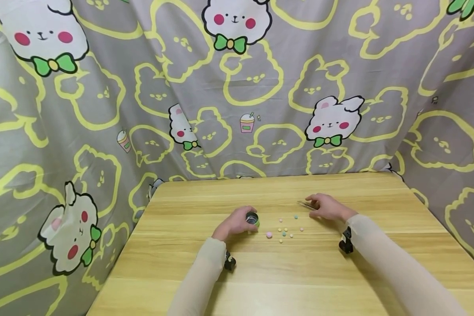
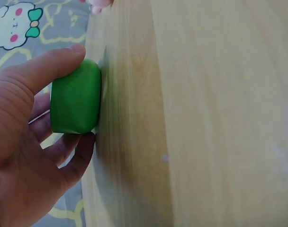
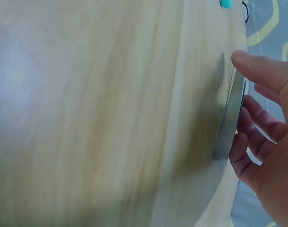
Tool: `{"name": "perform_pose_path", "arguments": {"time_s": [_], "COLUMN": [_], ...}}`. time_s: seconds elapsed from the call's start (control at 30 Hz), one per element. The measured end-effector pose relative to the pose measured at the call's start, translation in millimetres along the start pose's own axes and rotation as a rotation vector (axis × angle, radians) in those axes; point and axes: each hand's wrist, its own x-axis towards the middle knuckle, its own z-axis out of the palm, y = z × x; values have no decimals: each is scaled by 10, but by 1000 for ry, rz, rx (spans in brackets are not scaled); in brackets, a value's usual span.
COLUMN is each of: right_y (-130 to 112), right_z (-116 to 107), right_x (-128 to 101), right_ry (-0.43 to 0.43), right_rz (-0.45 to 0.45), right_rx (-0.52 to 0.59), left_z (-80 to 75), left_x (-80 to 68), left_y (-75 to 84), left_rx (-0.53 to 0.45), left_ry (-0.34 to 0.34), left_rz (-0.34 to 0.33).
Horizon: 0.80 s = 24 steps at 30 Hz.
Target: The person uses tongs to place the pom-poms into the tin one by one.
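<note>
My left hand (image 1: 237, 224) grips a small round green container (image 1: 253, 219) standing on the wooden table (image 1: 260, 281); in the left wrist view thumb and fingers curl round the green container (image 2: 76, 97). My right hand (image 1: 327, 206) holds metal tweezers (image 1: 306, 204) that lie low over the table, tips pointing left. The right wrist view shows the tweezers (image 3: 230, 118) as a grey strip between thumb and fingers. Several small coloured beads (image 1: 283, 229), pink, yellow and teal, are scattered on the table between the two hands.
A grey cloth with cartoon bears (image 1: 237, 87) hangs behind and around the table. A teal bead (image 3: 226, 4) shows at the top of the right wrist view. Bare tabletop stretches in front of the hands and to the far right.
</note>
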Motion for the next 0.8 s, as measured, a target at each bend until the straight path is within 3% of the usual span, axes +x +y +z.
{"name": "perform_pose_path", "arguments": {"time_s": [0.8], "right_y": [37], "right_z": [52], "right_x": [121], "right_ry": [-25], "right_rz": [11], "right_rx": [62], "left_z": [-12], "left_x": [-20], "left_y": [44], "left_rx": [-11], "left_ry": [-12], "left_rz": [-37]}}
